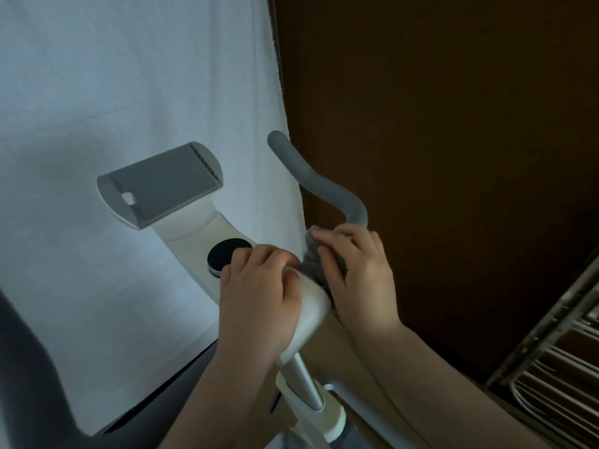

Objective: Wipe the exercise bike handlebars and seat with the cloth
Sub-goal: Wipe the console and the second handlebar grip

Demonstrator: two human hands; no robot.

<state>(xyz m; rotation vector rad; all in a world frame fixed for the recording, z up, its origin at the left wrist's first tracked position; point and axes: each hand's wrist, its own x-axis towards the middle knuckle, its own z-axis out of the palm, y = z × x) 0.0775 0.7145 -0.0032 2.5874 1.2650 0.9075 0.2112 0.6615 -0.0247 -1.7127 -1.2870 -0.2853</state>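
Note:
The white exercise bike's front frame carries a grey tablet holder and a black round knob. A grey padded handlebar curves up and away on the right side. My right hand holds a grey fuzzy cloth wrapped round the base of that handlebar, fingers curled over it. My left hand grips the white frame just beside the cloth. The other handlebar shows as a dark blurred shape at lower left. The seat is out of sight.
A white towel-like sheet hangs behind the bike. A dark brown wooden panel fills the right side. A metal wire rack stands at lower right. The bike's silver post runs down below my hands.

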